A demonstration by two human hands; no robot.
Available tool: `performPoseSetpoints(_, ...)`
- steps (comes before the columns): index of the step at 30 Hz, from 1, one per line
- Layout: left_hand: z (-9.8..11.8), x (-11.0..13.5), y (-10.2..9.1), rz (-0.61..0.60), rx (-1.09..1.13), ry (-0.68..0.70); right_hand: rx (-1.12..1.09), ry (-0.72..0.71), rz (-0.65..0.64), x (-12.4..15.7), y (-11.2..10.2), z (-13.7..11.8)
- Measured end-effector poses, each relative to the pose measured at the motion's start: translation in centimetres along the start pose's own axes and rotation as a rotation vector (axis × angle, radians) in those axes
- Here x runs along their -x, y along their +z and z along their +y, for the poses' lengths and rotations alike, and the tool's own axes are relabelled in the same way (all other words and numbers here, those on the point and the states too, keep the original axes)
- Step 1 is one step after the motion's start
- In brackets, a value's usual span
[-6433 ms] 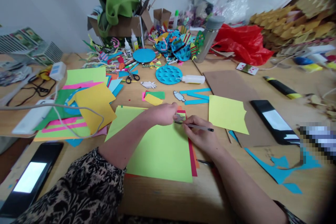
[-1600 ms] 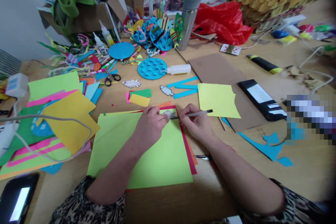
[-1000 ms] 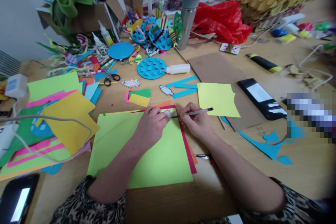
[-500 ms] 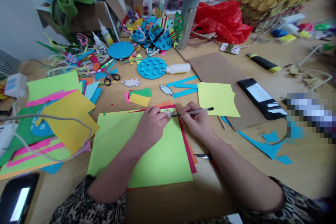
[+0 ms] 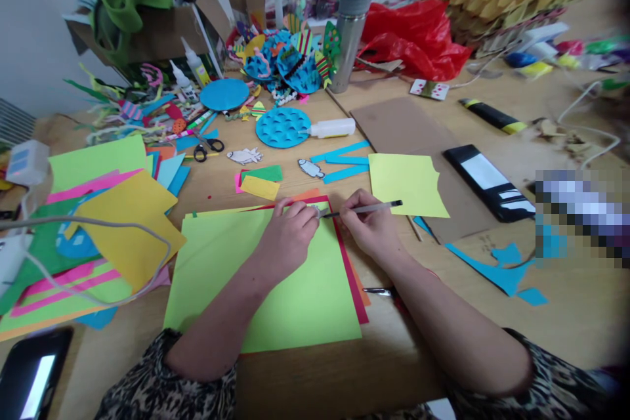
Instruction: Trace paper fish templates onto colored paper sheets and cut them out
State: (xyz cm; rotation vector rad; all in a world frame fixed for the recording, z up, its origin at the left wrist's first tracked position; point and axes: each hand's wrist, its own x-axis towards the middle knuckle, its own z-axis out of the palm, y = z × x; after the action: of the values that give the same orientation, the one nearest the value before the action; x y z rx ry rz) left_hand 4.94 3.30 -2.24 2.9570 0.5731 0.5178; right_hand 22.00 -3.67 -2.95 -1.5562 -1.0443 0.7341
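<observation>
My left hand (image 5: pixel 287 236) rests on a light green sheet (image 5: pixel 275 289) and presses a small paper fish cutout (image 5: pixel 315 209) down with closed fingers; the cutout is mostly hidden under them. My right hand (image 5: pixel 370 226) grips a grey pen (image 5: pixel 367 209), its tip touching the cutout at the sheet's top right corner. Red and orange sheets (image 5: pixel 350 269) peek out from under the green one.
Loose coloured sheets (image 5: pixel 113 210) pile up at the left. A yellow sheet (image 5: pixel 406 184), brown cardboard (image 5: pixel 408 131) and a black device (image 5: pixel 487 182) lie at the right. Farther back are scissors (image 5: pixel 204 147), a glue bottle (image 5: pixel 332 127), blue discs (image 5: pixel 283 126) and two fish cutouts (image 5: pixel 245 156).
Since 6.4 s ago the view has shifted closer and to the right. In the last second both hands have stayed over the cutout, with the pen tip moving only slightly.
</observation>
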Motion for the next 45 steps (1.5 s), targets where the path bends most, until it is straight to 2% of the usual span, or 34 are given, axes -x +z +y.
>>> performPoseSetpoints(9, -0.1, 0.0, 0.3, -0.015, 0.141, 0.033, 0.083, -0.052, -0.093, -0.1, -0.1, -0.7)
performPoseSetpoints(16, -0.1, 0.0, 0.3, -0.047, 0.132, 0.020, 0.111, -0.070, -0.129, -0.2, 0.0, -1.0)
performPoseSetpoints(19, 0.0, 0.0, 0.4, -0.037, 0.121, 0.020, 0.049, -0.026, -0.107, -0.3, -0.1, -1.0)
performPoseSetpoints(24, 0.2, 0.0, 0.4, -0.029, 0.087, 0.020, -0.178, 0.159, -0.062, -0.4, -0.4, -1.4)
performPoseSetpoints(27, 0.3, 0.0, 0.3, -0.035, 0.084, 0.017, -0.245, 0.210, -0.056, -0.5, -0.5, -1.7)
performPoseSetpoints(33, 0.3, -0.1, 0.2, -0.005, 0.089, 0.014, -0.252, 0.292, -0.147, -1.5, -1.2, -1.9)
performPoseSetpoints(35, 0.4, -0.1, 0.2, 0.004, 0.097, 0.011, -0.242, 0.289, -0.162, -1.9, -1.3, -2.0)
performPoseSetpoints(38, 0.4, -0.1, 0.1, 0.016, 0.105, 0.005, -0.235, 0.267, -0.118, -2.0, -1.1, -1.8)
performPoseSetpoints(41, 0.4, 0.0, 0.0, 0.029, 0.110, 0.008, -0.194, 0.234, -0.087, -1.7, -0.6, -0.9)
performPoseSetpoints(45, 0.4, 0.1, 0.0, 0.028, 0.113, 0.014, -0.136, 0.166, -0.110, -1.5, -0.5, 0.2)
